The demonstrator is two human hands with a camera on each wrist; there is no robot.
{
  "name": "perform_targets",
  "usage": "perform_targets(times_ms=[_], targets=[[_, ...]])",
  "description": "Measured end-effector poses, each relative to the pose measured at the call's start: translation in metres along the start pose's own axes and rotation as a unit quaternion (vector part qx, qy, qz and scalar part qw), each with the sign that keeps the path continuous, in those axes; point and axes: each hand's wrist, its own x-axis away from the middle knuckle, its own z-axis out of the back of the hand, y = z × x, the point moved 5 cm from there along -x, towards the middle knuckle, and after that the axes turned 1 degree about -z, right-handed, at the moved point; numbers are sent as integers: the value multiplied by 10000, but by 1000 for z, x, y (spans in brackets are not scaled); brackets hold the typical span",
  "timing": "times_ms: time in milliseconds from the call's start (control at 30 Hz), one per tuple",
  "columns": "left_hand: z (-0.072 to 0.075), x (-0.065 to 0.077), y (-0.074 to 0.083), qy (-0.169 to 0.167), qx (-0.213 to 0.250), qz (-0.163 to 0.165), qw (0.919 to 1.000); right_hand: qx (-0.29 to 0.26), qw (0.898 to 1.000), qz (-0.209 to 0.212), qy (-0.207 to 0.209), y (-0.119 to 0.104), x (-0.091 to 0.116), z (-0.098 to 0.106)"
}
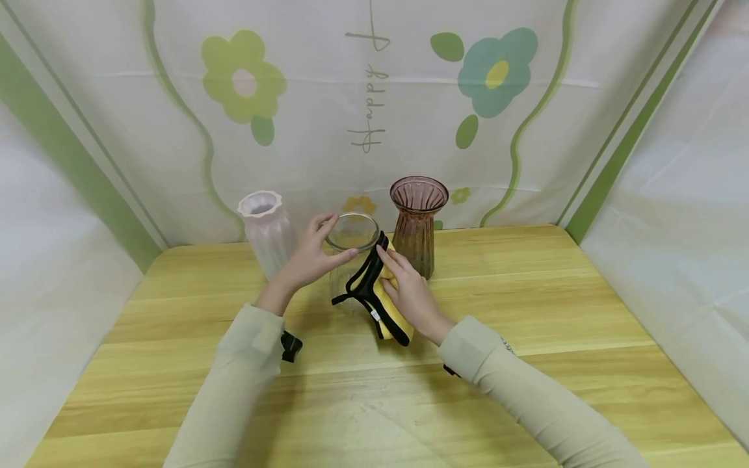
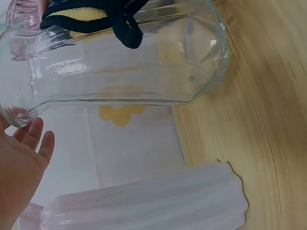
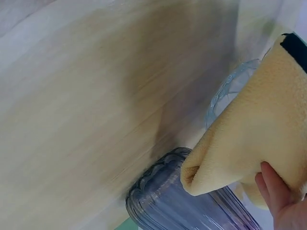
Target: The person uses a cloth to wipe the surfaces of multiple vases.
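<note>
A clear glass vase (image 2: pixel 124 86) stands upright on the table, its round rim (image 1: pixel 367 217) facing up. My left hand (image 1: pixel 307 260) holds it at the rim from the left, thumb at the near side and fingers at the far side. In my right hand (image 1: pixel 414 296) is a yellow cloth with black edging (image 3: pixel 249 124), pinched between thumb and fingers. The cloth hangs folded against the right side of the clear vase, its black trim (image 1: pixel 368 279) overlapping the glass in the head view. Part of the vase body is hidden behind the cloth.
A pale pink-white fluted vase (image 1: pixel 268 237) stands just left of the clear one, beside my left hand. Close on the right is a purple-brown ribbed glass vase (image 1: pixel 417 237). The wooden table (image 1: pixel 526 403) ends at a printed curtain (image 1: pixel 374 175) behind the vases.
</note>
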Motion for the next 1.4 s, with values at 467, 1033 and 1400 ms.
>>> perform_targets(times_ms=[467,1033,1400], targets=[[-1,1,-1,-72,31,12,10000,303,9979,-273,-500,11,11,-12],[-1,-3,2,193,-290,-37,9994,108,9998,-3,-167,7,5,-7],[-1,-4,3,24,-216,-37,9998,-33,9997,-213,-103,-1,-4,-1]])
